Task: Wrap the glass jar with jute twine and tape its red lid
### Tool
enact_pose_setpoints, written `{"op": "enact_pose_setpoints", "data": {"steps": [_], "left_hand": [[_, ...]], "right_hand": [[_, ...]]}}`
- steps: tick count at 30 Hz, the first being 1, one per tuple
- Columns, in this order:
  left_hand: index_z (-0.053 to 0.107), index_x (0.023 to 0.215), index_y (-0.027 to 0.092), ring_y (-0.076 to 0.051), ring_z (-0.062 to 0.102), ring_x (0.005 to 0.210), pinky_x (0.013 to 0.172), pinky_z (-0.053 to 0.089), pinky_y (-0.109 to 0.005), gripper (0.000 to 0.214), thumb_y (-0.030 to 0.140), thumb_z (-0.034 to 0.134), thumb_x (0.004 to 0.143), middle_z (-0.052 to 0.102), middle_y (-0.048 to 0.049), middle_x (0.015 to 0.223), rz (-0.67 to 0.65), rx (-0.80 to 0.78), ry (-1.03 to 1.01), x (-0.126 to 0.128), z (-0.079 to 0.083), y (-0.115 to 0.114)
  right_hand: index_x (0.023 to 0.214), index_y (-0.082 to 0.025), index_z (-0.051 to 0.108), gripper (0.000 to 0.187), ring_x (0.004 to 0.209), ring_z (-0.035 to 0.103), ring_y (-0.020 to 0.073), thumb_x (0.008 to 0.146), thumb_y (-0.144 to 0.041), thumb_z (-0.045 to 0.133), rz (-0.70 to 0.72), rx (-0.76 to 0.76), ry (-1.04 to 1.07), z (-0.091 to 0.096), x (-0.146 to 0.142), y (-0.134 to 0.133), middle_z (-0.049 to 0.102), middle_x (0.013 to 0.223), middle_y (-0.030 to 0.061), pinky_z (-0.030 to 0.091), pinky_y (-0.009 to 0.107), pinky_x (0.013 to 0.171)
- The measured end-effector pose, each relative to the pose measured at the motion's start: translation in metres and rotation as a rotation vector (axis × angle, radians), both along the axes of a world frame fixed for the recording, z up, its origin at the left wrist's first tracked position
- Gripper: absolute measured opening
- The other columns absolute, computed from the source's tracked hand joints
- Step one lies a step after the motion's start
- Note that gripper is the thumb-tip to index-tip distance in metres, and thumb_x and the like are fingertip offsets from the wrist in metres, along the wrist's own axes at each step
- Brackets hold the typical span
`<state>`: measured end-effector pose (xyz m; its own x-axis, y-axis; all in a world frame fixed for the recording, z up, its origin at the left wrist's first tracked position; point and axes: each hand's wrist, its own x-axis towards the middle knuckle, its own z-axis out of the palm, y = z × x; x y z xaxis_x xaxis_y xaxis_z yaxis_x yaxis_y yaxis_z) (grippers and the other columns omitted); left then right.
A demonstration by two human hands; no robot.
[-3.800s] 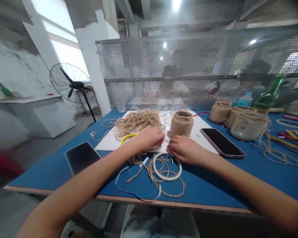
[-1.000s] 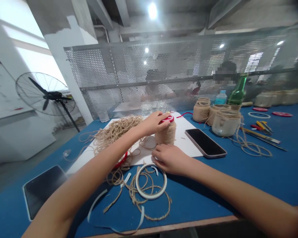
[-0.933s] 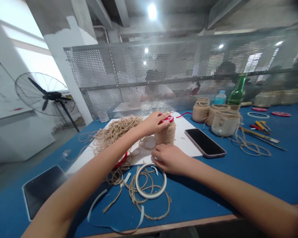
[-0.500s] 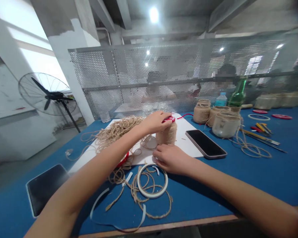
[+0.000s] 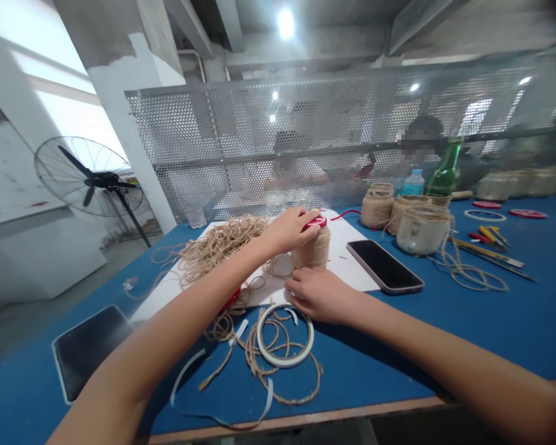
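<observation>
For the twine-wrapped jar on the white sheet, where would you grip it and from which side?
Probably round the mid wall of the twine-wrapped jar, fingers coming from its right, the side of the phone. It stands upright; the left hand holds the red ring on its top, and the right hand lies before its base.

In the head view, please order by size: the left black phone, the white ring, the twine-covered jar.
1. black phone
2. white ring
3. twine-covered jar
The jar stands farthest, so real sizes may differ.
</observation>
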<state>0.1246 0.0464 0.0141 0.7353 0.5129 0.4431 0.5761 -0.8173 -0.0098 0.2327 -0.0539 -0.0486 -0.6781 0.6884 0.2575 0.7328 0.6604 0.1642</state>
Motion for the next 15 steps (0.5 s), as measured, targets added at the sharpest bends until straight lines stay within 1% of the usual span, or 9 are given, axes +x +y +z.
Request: {"op": "enact_pose_setpoints", "data": {"steps": [4,9,12,15], "left_hand": [[0.046,0.125,0.02,-0.02,0.048,0.101,0.089,0.038,-0.034,0.042,0.036,0.032,0.088,0.051,-0.0085,0.112,-0.018,0.004,-0.017,0.0,-0.0026,0.0015],[0.046,0.125,0.021,-0.02,0.048,0.101,0.09,0.038,-0.034,0.042,0.036,0.032,0.088,0.051,-0.0087,0.114,-0.007,-0.015,-0.033,-0.0004,-0.0042,0.0015],[0.045,0.126,0.026,-0.022,0.048,0.103,0.089,0.038,-0.038,0.043,0.041,0.031,0.088,0.051,-0.0077,0.116,0.035,-0.04,-0.006,-0.0009,-0.0013,0.0026],[0.044,0.127,0.029,-0.025,0.046,0.109,0.092,0.036,-0.042,0.046,0.048,0.032,0.086,0.05,-0.0065,0.121,0.061,-0.077,0.037,-0.0018,0.0041,0.0056]], "right_hand": [[0.086,-0.015,0.057,0.028,0.073,0.056,0.0189,0.09,-0.031,0.034,0.0,-0.001,-0.012,0.001,-0.0008,-0.0007,0.062,0.083,0.0088,0.033,0.03,0.062],[0.087,-0.016,0.057,0.025,0.073,0.057,0.0193,0.088,-0.03,0.037,-0.002,-0.007,-0.016,0.0006,-0.0017,0.0001,0.063,0.084,0.0087,0.033,0.029,0.062],[0.086,-0.016,0.057,0.026,0.074,0.057,0.0193,0.089,-0.031,0.036,-0.004,-0.009,-0.02,0.0013,-0.0015,0.0004,0.063,0.084,0.0085,0.034,0.03,0.064],[0.088,-0.016,0.058,0.028,0.074,0.057,0.0194,0.089,-0.032,0.035,-0.012,-0.011,-0.03,0.0027,-0.0008,-0.0006,0.063,0.084,0.0085,0.033,0.03,0.063]]}}
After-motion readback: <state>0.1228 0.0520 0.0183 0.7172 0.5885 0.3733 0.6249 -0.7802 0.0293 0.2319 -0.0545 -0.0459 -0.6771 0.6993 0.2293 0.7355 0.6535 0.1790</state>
